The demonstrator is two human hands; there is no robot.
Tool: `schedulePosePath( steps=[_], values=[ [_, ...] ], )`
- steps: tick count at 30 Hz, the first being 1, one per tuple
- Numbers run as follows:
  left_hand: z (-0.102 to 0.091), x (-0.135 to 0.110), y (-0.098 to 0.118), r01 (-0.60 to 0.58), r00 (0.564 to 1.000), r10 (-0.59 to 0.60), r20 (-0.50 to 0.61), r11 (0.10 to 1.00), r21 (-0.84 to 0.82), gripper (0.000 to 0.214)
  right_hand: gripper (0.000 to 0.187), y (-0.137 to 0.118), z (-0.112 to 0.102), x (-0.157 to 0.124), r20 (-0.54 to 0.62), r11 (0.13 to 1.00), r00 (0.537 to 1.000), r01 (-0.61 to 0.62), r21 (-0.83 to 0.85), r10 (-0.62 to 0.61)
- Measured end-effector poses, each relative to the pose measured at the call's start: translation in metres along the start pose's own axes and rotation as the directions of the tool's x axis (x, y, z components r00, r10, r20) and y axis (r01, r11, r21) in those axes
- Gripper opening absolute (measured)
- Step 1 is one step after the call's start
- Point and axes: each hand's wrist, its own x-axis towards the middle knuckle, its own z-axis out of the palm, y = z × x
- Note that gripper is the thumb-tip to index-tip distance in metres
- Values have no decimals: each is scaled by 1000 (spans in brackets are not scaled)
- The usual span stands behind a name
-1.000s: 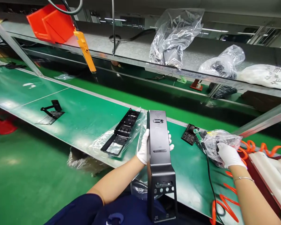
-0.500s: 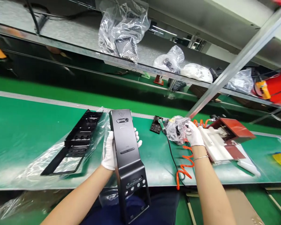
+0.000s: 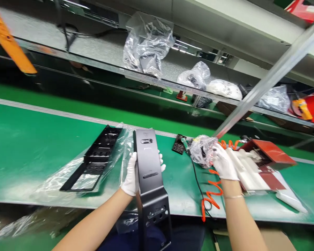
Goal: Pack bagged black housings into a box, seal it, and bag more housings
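My left hand (image 3: 131, 176), in a white glove, is wrapped round a long black plastic housing (image 3: 149, 164), which stands tilted up over the table edge. The housing has slots near its top and a rectangular opening at its lower end. My right hand (image 3: 223, 163), also gloved, is at a crumpled clear plastic bag (image 3: 202, 150) with small dark parts inside. Its fingertips are bent against the bag, and whether they pinch the film or a part is hidden. On the left, a second black housing (image 3: 95, 158) lies inner side up on clear plastic film (image 3: 60, 177).
A small black part (image 3: 178, 144) and a green-handled tool (image 3: 185, 143) lie beside the bag. An orange coiled hose (image 3: 211, 195) hangs near the table edge. At right stands a red and white fixture (image 3: 264, 164). Overhead, a shelf (image 3: 102, 62) carries bagged parts, and a metal post (image 3: 264, 80) slants down.
The view has shifted slightly, so most things sit further right. My left hand still holds the housing. My right hand has turned a little and remains at the bag.
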Motion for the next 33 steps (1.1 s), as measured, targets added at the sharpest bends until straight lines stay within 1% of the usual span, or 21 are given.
schedulePosePath(
  steps=[2,3,4,6,8,10,12,13,15,17,19,23,26,28,30,32,33],
  values=[
    [0,1,-3,4,1000,-4,-2,1000,-12,75,45,-20,20,-11,44,995,997,-63,83,59],
    [0,2,-5,8,1000,-8,-8,1000,-22,75,44,-32,33,-18,93,990,992,-97,103,87],
    [0,4,-7,14,1000,-15,-14,999,-33,75,43,-44,49,-26,167,989,981,-113,92,97],
    [-3,6,-10,43,999,-44,-23,997,-61,75,43,-66,86,-40,298,993,950,-111,31,96],
    [-6,7,-15,84,996,-87,-23,992,-91,75,48,-81,128,-52,403,992,907,-124,-17,120],
    [-10,7,-19,112,993,-115,-18,987,-114,74,51,-84,169,-57,443,984,881,-178,-20,169],
    [-14,5,-22,126,992,-129,-13,984,-129,73,52,-77,201,-57,429,970,876,-245,2,221],
    [-15,5,-22,133,991,-135,-11,982,-133,73,52,-72,214,-56,418,962,875,-274,9,245],
    [-20,4,-20,144,989,-146,-3,980,-135,74,52,-59,230,-54,413,953,867,-304,-7,280],
    [-24,4,-16,132,991,-131,17,983,-124,73,50,-47,239,-53,422,956,862,-288,-51,282],
    [-29,5,-12,123,992,-119,41,985,-121,71,49,-37,244,-53,429,966,866,-243,-90,257],
    [-40,8,-10,84,996,-76,54,983,-164,66,40,-26,256,-52,439,978,877,-148,-145,198],
    [-47,8,-8,77,997,-70,42,977,-198,66,42,-22,259,-53,439,978,876,-158,-133,201],
    [-49,7,-5,94,996,-91,25,973,-212,71,49,-20,251,-57,420,981,886,-175,-87,196],
    [-50,6,-1,110,994,-113,-2,971,-210,74,51,-17,237,-65,389,984,904,-161,-78,179],
    [-49,7,2,116,992,-124,-25,972,-204,75,47,-15,219,-76,393,977,900,-131,-166,188],
    [-48,7,3,110,992,-120,-38,973,-204,74,43,-13,211,-81,418,969,888,-107,-223,194]
  ],
)
